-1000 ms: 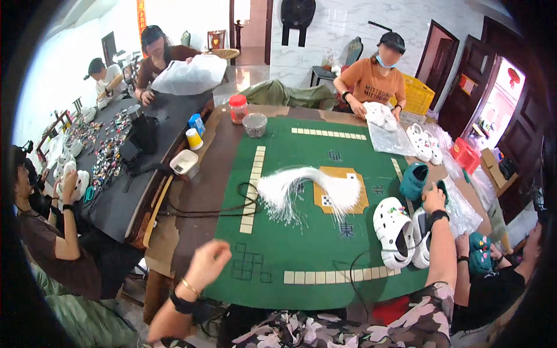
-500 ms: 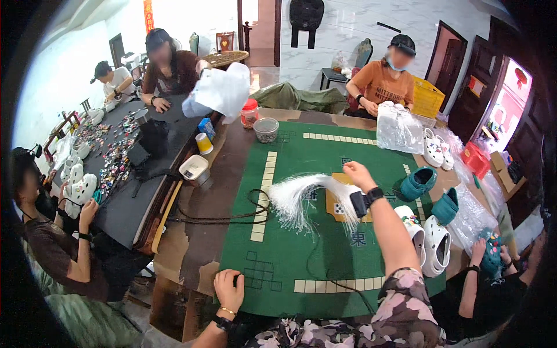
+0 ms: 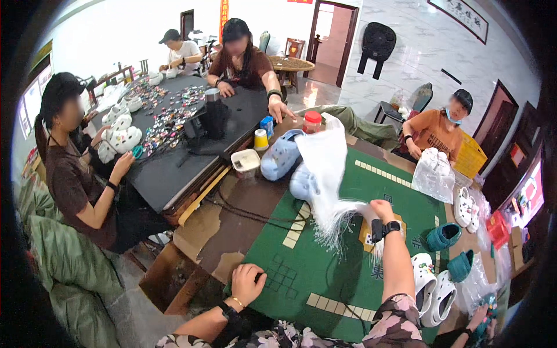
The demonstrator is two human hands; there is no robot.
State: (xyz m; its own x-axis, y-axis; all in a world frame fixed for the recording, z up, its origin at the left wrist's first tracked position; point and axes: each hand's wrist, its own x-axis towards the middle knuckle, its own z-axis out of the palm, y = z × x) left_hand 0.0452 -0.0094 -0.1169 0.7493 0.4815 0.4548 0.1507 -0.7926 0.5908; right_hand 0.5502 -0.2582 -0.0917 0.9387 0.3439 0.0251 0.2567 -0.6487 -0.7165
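My right hand (image 3: pixel 382 211) is closed around a bundle of thin white plastic strands (image 3: pixel 339 223). Their loose ends fan out leftward over the green game mat (image 3: pixel 301 255), and more strands hang below my wrist. At the mat's near left edge rests my left hand (image 3: pixel 248 284), fingers extended and holding nothing. Beyond the bundle, two light blue clogs (image 3: pixel 279 158) tilt beside a white plastic bag (image 3: pixel 328 153), whose lower end touches the strands. On my right sit white clogs (image 3: pixel 423 275) with charms.
Teal clogs (image 3: pixel 444 236) and a bagged white pair before a masked person (image 3: pixel 444 130) line the right side. At left, co-workers sit round a dark table (image 3: pixel 191 145) strewn with small charms. A red-lidded jar (image 3: pixel 312 122), yellow cup (image 3: pixel 260 140) and white tub (image 3: pixel 246 161) stand between.
The blue clogs and white bag, held up by the person across, have come down onto my table, and that person's hand is now free of them. My view has swung left.
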